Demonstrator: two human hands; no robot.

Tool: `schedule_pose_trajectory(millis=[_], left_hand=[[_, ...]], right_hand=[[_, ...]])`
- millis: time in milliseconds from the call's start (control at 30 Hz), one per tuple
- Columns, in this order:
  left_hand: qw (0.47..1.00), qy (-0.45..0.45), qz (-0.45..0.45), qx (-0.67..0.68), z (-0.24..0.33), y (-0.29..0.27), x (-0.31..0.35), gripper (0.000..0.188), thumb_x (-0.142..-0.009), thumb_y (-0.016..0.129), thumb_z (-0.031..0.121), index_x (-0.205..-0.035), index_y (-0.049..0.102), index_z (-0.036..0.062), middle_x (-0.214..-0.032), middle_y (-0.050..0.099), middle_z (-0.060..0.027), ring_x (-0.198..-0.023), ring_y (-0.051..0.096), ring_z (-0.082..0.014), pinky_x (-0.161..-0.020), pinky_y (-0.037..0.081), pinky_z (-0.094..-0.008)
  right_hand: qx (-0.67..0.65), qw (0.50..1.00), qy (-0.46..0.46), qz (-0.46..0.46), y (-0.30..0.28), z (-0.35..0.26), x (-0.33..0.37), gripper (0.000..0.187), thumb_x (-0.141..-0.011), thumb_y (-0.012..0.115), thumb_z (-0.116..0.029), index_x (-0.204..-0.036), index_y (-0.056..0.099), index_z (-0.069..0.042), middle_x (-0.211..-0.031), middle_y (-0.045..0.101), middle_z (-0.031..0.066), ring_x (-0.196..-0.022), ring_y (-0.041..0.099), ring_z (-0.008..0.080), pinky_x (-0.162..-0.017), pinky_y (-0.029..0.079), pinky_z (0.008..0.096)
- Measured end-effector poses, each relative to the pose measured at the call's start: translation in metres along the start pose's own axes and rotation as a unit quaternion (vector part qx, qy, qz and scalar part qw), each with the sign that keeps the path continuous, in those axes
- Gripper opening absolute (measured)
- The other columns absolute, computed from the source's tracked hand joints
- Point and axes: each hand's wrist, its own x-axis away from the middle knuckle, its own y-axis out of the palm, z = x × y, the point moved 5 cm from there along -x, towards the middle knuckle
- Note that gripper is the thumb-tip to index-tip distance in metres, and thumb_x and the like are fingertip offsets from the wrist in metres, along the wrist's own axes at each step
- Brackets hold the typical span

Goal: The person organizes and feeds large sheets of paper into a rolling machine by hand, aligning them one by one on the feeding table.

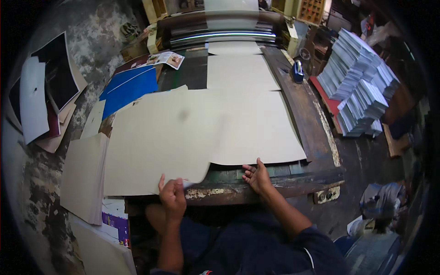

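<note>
A large cream paper sheet [151, 142] lies across the left of the bench, its near right corner curling up. My left hand [173, 195] pinches its near edge. To the right, partly beneath it, lies another cream sheet [261, 123]. My right hand [257, 178] is by that sheet's near edge, palm up, fingers loosely bent and apart, gripping nothing that I can see. Farther away, a cream sheet [240, 71] lies in line toward a machine with long metal rollers [224, 37]. A pale sheet [231, 13] shows at the rollers' top.
Beside the bench at left stands a thick stack of cream sheets [82, 178]. Blue sheets [130, 87] and a printed page [166, 59] lie at the far left. A tape dispenser [298, 71] sits on the right rim. Tall stacks of white paper [350, 68] stand beyond it.
</note>
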Motion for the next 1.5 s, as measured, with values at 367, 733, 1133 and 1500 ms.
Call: schedule_pose_trajectory(millis=[367, 733, 1133, 1500], left_hand=[[0.954, 0.106, -0.245, 0.136, 0.071, 0.024, 0.023, 0.036, -0.094, 0.059, 0.038, -0.076, 0.065, 0.0083, -0.083, 0.072, -0.0041, -0.106, 0.066, -0.0324, -0.114, 0.017, -0.0567], [0.473, 0.195, -0.380, 0.770, 0.244, -0.025, 0.031, 0.101, -0.079, 0.051, 0.076, -0.142, 0.037, -0.0019, -0.142, 0.039, -0.0323, -0.135, 0.036, -0.0446, -0.109, 0.023, -0.0586], [0.335, 0.121, -0.545, 0.759, 0.301, -0.005, 0.040, 0.105, -0.078, 0.052, 0.077, -0.136, 0.045, -0.0096, -0.136, 0.031, -0.0485, -0.129, 0.029, -0.0639, -0.104, 0.022, -0.0670], [0.106, -0.076, -0.491, 0.861, 0.383, 0.095, 0.096, 0.080, -0.089, 0.041, 0.067, -0.142, 0.044, 0.0082, -0.155, 0.025, -0.0195, -0.126, 0.031, -0.0655, -0.103, 0.020, -0.0737]], right_hand=[[0.064, 0.963, 0.027, -0.261, 0.000, -0.027, 0.096, 0.055, -0.093, 0.046, -0.060, -0.109, 0.056, -0.008, -0.068, 0.049, -0.0024, -0.058, 0.047, 0.0080, -0.058, 0.049, 0.0293], [0.109, 0.990, 0.074, -0.050, -0.021, 0.006, 0.101, 0.037, -0.096, 0.057, -0.040, -0.107, 0.056, -0.004, -0.070, 0.058, 0.0020, -0.057, 0.054, 0.0094, -0.056, 0.052, 0.0305], [0.028, 0.976, 0.199, -0.083, -0.036, 0.062, 0.173, 0.048, -0.104, 0.035, -0.038, -0.130, 0.040, 0.002, -0.108, 0.059, 0.0160, -0.087, 0.055, 0.0166, -0.085, 0.050, 0.0383], [-0.042, 0.969, 0.183, -0.160, -0.030, 0.057, 0.141, 0.047, -0.105, 0.029, -0.040, -0.129, 0.043, -0.002, -0.109, 0.063, 0.0121, -0.082, 0.057, 0.0152, -0.080, 0.053, 0.0334]])
